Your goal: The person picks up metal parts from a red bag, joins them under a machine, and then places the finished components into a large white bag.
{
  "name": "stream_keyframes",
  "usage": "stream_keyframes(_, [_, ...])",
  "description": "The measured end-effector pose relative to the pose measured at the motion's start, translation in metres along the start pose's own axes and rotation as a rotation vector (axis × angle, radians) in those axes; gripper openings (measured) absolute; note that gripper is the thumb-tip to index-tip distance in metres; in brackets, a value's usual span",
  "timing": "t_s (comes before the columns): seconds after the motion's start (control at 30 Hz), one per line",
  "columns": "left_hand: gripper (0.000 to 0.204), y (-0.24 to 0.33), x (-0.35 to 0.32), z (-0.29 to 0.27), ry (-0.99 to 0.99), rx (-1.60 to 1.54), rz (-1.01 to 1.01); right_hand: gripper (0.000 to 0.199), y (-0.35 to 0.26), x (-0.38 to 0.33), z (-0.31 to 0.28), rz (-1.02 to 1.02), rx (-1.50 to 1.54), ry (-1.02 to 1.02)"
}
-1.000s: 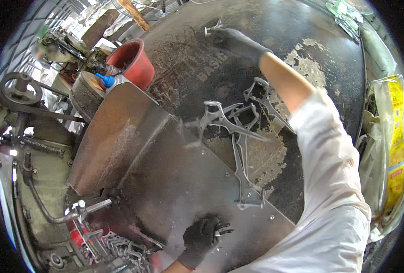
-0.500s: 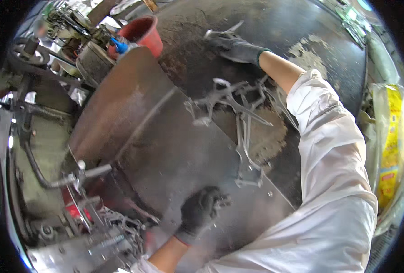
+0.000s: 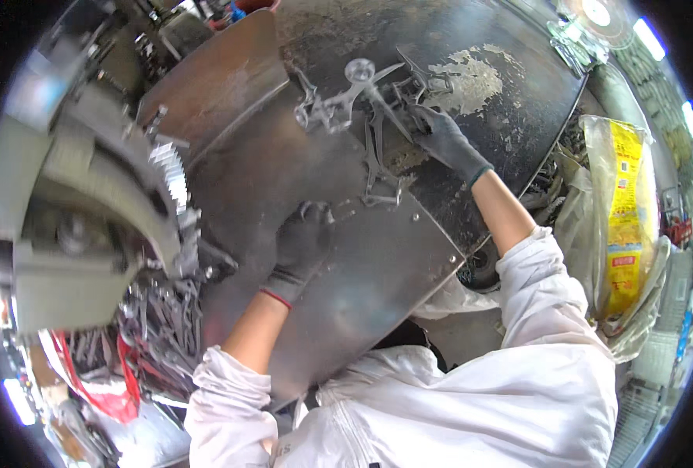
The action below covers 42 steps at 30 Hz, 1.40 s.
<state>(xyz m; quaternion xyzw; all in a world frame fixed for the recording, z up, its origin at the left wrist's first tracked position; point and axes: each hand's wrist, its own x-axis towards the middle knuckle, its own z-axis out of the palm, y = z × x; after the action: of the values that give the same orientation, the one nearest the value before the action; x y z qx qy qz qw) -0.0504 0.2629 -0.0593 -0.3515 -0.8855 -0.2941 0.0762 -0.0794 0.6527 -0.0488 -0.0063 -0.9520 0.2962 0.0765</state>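
Observation:
Grey metal castings (image 3: 373, 148) with thin branching arms lie in a loose cluster, partly on the steel sheet (image 3: 362, 257) and partly on the dark tabletop beyond its edge. My right hand (image 3: 449, 144), in a dark grey glove, is at the cluster's right side, its fingers curled onto one of the castings; the fingertips are partly hidden. Nearer to me on the left, my left hand (image 3: 295, 246), in a similar glove with a red cuff edge, hovers over the sheet. Its closed fingers hold a small grey metal piece (image 3: 315, 210), blurred and mostly covered.
A machine with a toothed saw blade (image 3: 171, 175) stands at left. Below it, many castings (image 3: 159, 320) are heaped beside a red-edged bag (image 3: 116, 398). A curved brown metal plate (image 3: 214, 74) rises at the far left; a yellow-and-white sack (image 3: 623, 218) stands right.
My right hand has come back from the far tabletop to the casting cluster. My left hand still holds its small piece. The view has shifted, bringing the saw blade into sight.

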Motion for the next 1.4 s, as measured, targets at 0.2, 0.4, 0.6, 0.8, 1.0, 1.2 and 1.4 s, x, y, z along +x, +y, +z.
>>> stream_keyframes(0.2, [0.031,0.000,-0.104,-0.079,-0.008,-0.073,-0.179,0.045,-0.089,-0.021,0.041,-0.175,0.012,0.215])
stream_keyframes(0.4, [0.026,-0.041,-0.209,-0.178,0.124,-0.439,-0.763,0.025,-0.186,-0.020,0.043,0.131,0.368,0.352])
stream_keyframes(0.6, [0.043,-0.079,-0.215,-0.178,0.392,-0.888,-0.827,0.035,-0.307,-0.075,0.134,0.111,0.883,-0.114])
stream_keyframes(0.8, [0.041,-0.144,-0.198,-0.196,0.348,0.005,-0.616,0.042,-0.305,-0.068,0.160,-0.125,0.481,-0.005])
stream_keyframes(1.0, [0.052,-0.084,-0.195,-0.203,0.250,-0.790,-0.968,0.027,-0.296,-0.059,0.133,0.169,0.662,-0.041])
stream_keyframes(1.2, [0.055,-0.070,-0.197,-0.199,0.290,-0.878,-0.875,0.016,-0.299,-0.045,0.135,0.277,1.055,0.160])
stream_keyframes(1.4, [0.060,-0.063,-0.188,-0.199,0.289,-0.876,-0.750,0.016,-0.288,-0.031,0.106,0.203,0.802,0.236])
